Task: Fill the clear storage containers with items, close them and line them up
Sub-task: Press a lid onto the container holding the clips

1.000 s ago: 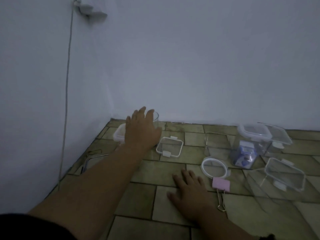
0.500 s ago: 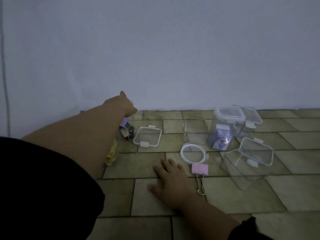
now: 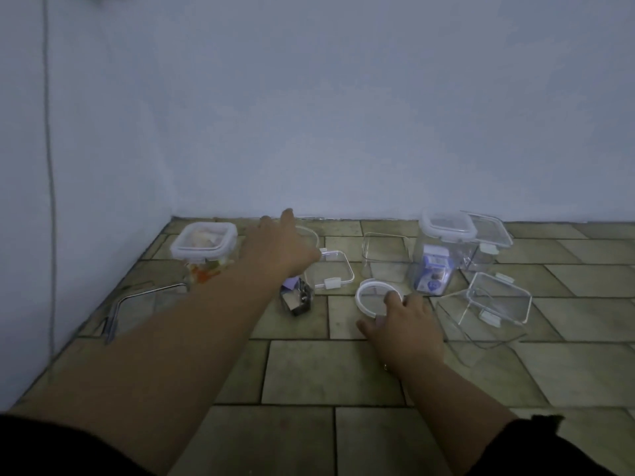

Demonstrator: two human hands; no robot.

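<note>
Left hand (image 3: 280, 249) grips the round jar (image 3: 302, 269) to steady it; right hand (image 3: 403, 324) rests spread beside its round lid (image 3: 376, 298).

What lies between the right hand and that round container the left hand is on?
The round white lid, under the right hand's fingertips, and a square clip lid flat on the floor lie between it and the round container that the left hand grips.

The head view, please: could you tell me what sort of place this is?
Probably a bare corner of a room indoors: tiled floor, plain painted wall, and a cable running down it.
</note>
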